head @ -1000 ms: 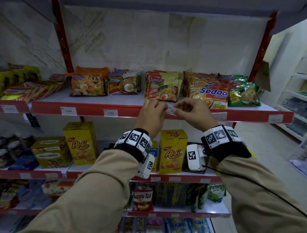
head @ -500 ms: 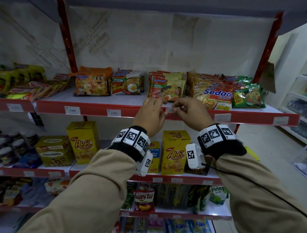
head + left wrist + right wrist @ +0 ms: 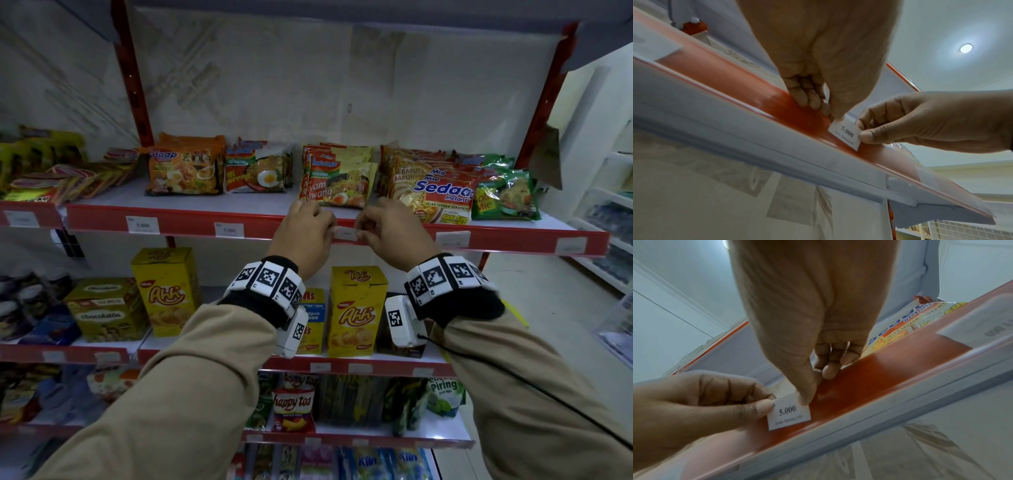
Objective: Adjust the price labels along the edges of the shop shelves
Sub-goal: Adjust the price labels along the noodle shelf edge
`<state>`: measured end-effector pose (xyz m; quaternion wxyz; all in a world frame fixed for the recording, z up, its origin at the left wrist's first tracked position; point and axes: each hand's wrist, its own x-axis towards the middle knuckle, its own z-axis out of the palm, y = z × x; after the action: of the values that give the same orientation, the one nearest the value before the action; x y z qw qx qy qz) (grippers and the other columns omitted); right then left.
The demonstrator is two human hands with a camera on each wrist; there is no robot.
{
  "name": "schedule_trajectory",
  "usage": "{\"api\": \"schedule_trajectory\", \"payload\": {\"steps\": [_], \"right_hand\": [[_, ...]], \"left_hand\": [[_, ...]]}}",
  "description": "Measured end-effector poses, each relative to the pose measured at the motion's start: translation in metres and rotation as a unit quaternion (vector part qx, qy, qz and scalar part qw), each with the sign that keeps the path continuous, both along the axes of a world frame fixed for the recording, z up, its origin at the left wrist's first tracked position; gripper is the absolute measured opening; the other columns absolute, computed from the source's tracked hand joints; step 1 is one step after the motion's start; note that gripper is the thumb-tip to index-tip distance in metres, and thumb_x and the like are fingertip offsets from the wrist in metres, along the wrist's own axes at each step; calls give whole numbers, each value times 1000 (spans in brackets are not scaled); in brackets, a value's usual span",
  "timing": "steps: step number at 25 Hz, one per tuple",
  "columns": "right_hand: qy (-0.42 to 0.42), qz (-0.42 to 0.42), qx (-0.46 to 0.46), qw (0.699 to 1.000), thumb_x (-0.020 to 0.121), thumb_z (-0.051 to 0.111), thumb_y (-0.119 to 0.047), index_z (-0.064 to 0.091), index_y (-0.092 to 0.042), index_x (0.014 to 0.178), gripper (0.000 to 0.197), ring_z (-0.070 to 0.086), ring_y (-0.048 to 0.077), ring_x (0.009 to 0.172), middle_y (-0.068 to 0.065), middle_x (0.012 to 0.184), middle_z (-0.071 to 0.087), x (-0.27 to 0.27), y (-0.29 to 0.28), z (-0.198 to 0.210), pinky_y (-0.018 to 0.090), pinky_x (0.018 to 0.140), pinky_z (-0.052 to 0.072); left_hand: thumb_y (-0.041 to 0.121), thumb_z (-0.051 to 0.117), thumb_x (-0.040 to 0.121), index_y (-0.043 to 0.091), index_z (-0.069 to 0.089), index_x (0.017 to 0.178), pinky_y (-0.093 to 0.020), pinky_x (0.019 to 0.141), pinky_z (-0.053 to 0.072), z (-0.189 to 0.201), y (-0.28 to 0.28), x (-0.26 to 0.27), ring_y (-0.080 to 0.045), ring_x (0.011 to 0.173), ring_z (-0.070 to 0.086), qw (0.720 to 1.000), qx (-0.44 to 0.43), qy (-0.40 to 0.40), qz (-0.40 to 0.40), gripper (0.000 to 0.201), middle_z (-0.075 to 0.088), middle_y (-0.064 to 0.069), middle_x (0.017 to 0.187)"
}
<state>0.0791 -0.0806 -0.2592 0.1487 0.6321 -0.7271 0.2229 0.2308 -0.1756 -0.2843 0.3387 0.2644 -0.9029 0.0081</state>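
A small white price label (image 3: 346,233) printed "5.000" lies against the red edge strip (image 3: 274,226) of the upper shelf, below the noodle packets. My left hand (image 3: 329,229) pinches its left end and my right hand (image 3: 360,231) pinches its right end. In the left wrist view the label (image 3: 846,134) sits between my left hand (image 3: 831,113) and my right hand (image 3: 863,131). The right wrist view shows my right hand (image 3: 807,398) on the upper right corner of the label (image 3: 789,413) and my left hand (image 3: 769,402) on its left edge.
Other white labels (image 3: 143,225) (image 3: 229,230) (image 3: 452,238) (image 3: 570,245) sit along the same strip. Instant noodle packets (image 3: 435,195) lie right behind the edge. Yellow snack boxes (image 3: 358,308) stand on the shelf below, under my wrists.
Both hands stay on the label and have come down slightly against the red strip. The head view has shifted a little.
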Motion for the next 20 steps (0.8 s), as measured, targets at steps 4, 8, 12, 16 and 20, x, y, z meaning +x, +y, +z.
{"api": "schedule_trajectory", "payload": {"steps": [4, 8, 12, 16, 20], "right_hand": [[10, -2, 10, 1000, 87, 65, -24, 68, -19, 103, 17, 48, 27, 101, 6, 100, 54, 0, 0, 0, 37, 85, 39], [23, -6, 20, 1000, 89, 61, -24, 66, -22, 104, 16, 47, 28, 103, 6, 103, 53, 1, 1, -2, 39, 87, 39], [6, -5, 6, 1000, 88, 62, -25, 64, -25, 100, 12, 45, 25, 103, -3, 95, 45, 0, 2, -6, 40, 90, 36], [-3, -6, -10, 1000, 87, 64, -25, 64, -25, 96, 9, 45, 24, 103, -8, 90, 38, -1, 0, -10, 39, 89, 33], [-10, -14, -27, 999, 86, 65, -25, 62, -24, 96, 11, 45, 23, 102, -6, 92, 45, 1, 2, -13, 40, 90, 34]], "left_hand": [[17, 50, 92, 10, 60, 103, -30, 77, 32, 1, 1, 4, -27, 102, 42, 1000, 6, 14, -20, 17, 54, -10, 104], [16, 50, 91, 10, 62, 99, -27, 75, 29, 2, 2, 5, -26, 100, 41, 1000, 16, 14, -17, 16, 52, -9, 101], [18, 49, 92, 8, 65, 102, -28, 76, 31, 1, 1, 4, -26, 102, 41, 1000, 15, 8, -5, 21, 52, -11, 101], [20, 49, 94, 7, 66, 103, -29, 75, 33, 0, -1, 5, -26, 100, 42, 1000, -5, 5, -5, 24, 52, -11, 100], [20, 48, 94, 8, 65, 101, -28, 72, 30, 0, -4, 7, -26, 100, 43, 1000, -23, 2, -16, 22, 54, -11, 100]]}}
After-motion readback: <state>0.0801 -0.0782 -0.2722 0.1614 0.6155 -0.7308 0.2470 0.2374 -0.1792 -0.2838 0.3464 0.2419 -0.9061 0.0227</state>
